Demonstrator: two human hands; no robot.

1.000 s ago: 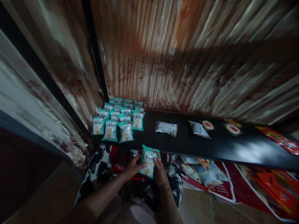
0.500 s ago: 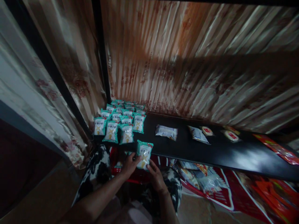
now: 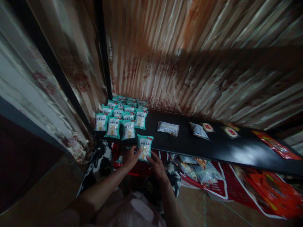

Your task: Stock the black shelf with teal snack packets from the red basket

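Between my two hands, at the front edge of the black shelf, is a teal and white snack bag with its printed front facing up. My left hand grips its left side, thumb over the front. On the lower right side, my right hand holds the same bag between thumb and fingers. Just beyond, at the shelf's left end, several matching snack bags stand in rows, leaning back. A white and blue packet lies to their right.
Farther right on the shelf are another white packet, small round packs and a red packet. Red baskets with packaged snacks sit below. A black post and striped curtains bound the left and back.
The whole scene sits slightly higher in view, as the camera has tilted down a little. Both hands still hold the snack bag at the shelf's front edge.
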